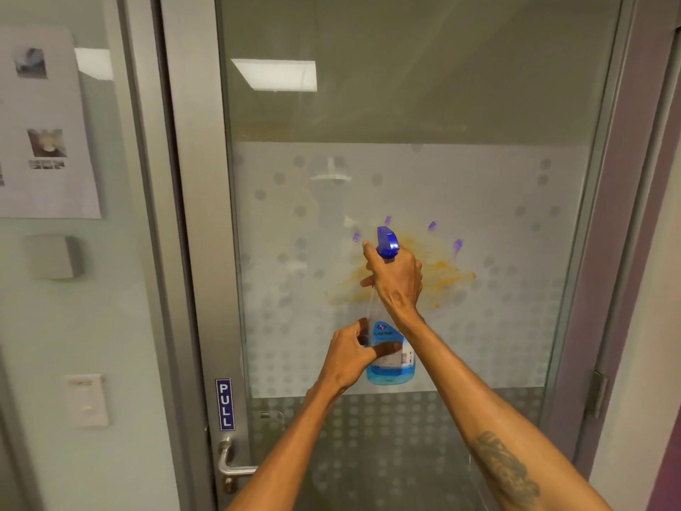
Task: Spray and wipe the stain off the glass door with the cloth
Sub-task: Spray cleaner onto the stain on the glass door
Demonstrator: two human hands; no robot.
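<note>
A yellow-orange stain (446,272) is smeared across the frosted, dotted middle of the glass door (497,326). A clear spray bottle (391,366) with blue liquid and a blue trigger head is held upright in front of the stain. My right hand (396,278) is wrapped around the bottle's neck at the trigger. My left hand (348,357) grips the bottle's lower body from the left. Several small purple marks ring the stain on the glass. No cloth is in view.
The door has a grey metal frame (195,252), a blue PULL sign (224,403) and a lever handle (232,466) at lower left. A wall with a paper notice (44,123) and switches lies to the left; a hinge (599,394) sits at right.
</note>
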